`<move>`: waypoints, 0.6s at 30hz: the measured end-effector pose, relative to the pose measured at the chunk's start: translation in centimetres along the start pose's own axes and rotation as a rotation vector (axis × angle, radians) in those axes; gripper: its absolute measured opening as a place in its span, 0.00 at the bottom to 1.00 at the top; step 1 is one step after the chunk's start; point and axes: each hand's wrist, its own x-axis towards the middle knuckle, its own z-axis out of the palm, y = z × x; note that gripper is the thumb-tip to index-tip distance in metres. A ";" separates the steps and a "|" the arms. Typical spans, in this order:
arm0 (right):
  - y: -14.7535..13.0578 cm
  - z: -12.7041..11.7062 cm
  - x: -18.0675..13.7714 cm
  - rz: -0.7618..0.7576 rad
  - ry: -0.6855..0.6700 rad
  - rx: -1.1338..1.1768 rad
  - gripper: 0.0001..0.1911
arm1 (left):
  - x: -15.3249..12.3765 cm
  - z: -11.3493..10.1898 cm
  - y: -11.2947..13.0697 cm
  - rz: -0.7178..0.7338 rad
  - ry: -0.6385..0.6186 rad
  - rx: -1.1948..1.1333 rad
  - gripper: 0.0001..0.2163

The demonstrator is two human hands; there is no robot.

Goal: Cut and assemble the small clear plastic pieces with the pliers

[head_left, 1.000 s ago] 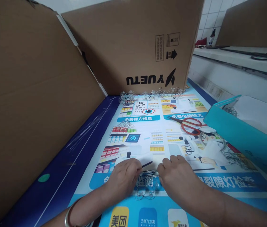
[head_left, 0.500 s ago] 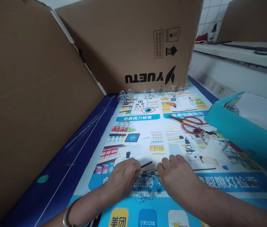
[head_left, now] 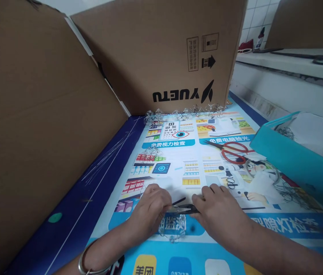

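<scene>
My right hand point(head_left: 219, 205) is closed around a small dark metal tool that looks like pliers point(head_left: 189, 208); its narrow tip points left. Opposite it, my left hand point(head_left: 155, 202) is pinched shut on a thin silvery wire strand with small loops point(head_left: 173, 233), which hangs below the fingers. The tool's tip reaches the left fingertips, where the exact contact is hidden. Both hands are just above the printed sheet point(head_left: 196, 244).
Red-handled scissors point(head_left: 234, 152) lie ahead on the right, near a clear ring point(head_left: 276, 175) and loose wire point(head_left: 289, 193). A teal box point(head_left: 290, 160) stands at right. Cardboard panels point(head_left: 138, 57) wall the left and back; wire clusters point(head_left: 184, 114) line the back, straight wires point(head_left: 101, 162) the left.
The tool between my hands shows more plainly, with less wire across it. The hanging wire loops have shifted slightly left. Both hands keep their grip, and the view has shifted slightly.
</scene>
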 end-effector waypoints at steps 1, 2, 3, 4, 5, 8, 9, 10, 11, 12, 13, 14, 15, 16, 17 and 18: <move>0.2 -0.1 0.0 0.006 0.003 -0.002 0.13 | 0.1 0.0 0.0 -0.003 -0.001 0.006 0.07; 0.3 -0.2 0.0 0.009 0.005 -0.001 0.13 | 0.2 -0.1 0.0 -0.006 0.006 0.011 0.07; 0.5 -0.2 -0.1 0.009 0.005 0.001 0.14 | 0.2 -0.1 0.0 -0.010 0.019 0.017 0.07; 0.6 -0.3 -0.2 0.005 0.003 0.005 0.14 | 0.3 -0.1 0.1 -0.010 0.026 0.023 0.07; 0.6 -0.3 -0.3 -0.003 -0.001 0.009 0.14 | 0.3 -0.1 0.1 -0.009 0.031 0.029 0.07; 0.6 -0.1 -0.6 -0.076 -0.001 0.011 0.15 | 0.3 -0.1 0.2 -0.026 0.018 0.055 0.07; 0.6 0.0 -0.7 -0.108 0.008 -0.003 0.15 | 0.3 -0.1 0.2 -0.035 0.010 0.066 0.07; 0.5 0.1 -0.7 -0.138 0.021 -0.024 0.15 | 0.3 -0.1 0.2 -0.046 0.000 0.077 0.07; 0.4 0.2 -0.7 -0.161 0.034 -0.050 0.14 | 0.2 0.0 0.2 -0.055 -0.009 0.089 0.06; 0.4 0.3 -0.7 -0.175 0.042 -0.076 0.13 | 0.1 0.0 0.2 -0.062 -0.017 0.102 0.06; 0.2 0.3 -0.7 -0.184 0.042 -0.096 0.12 | 0.1 0.0 0.3 -0.064 -0.021 0.115 0.06; 0.1 0.4 -0.7 -0.190 0.036 -0.108 0.10 | 0.0 0.0 0.3 -0.065 -0.023 0.128 0.06; 0.0 0.4 -0.6 -0.195 0.027 -0.114 0.09 | 0.0 0.0 0.3 -0.068 -0.026 0.141 0.06; -0.1 0.4 -0.6 -0.200 0.017 -0.119 0.09 | -0.1 0.0 0.3 -0.072 -0.030 0.155 0.06; -0.2 0.4 -0.6 -0.206 0.007 -0.122 0.08 | -0.1 0.0 0.4 -0.075 -0.034 0.168 0.06; -0.3 0.5 -0.6 -0.211 0.000 -0.126 0.08 | -0.1 0.0 0.4 -0.077 -0.039 0.178 0.06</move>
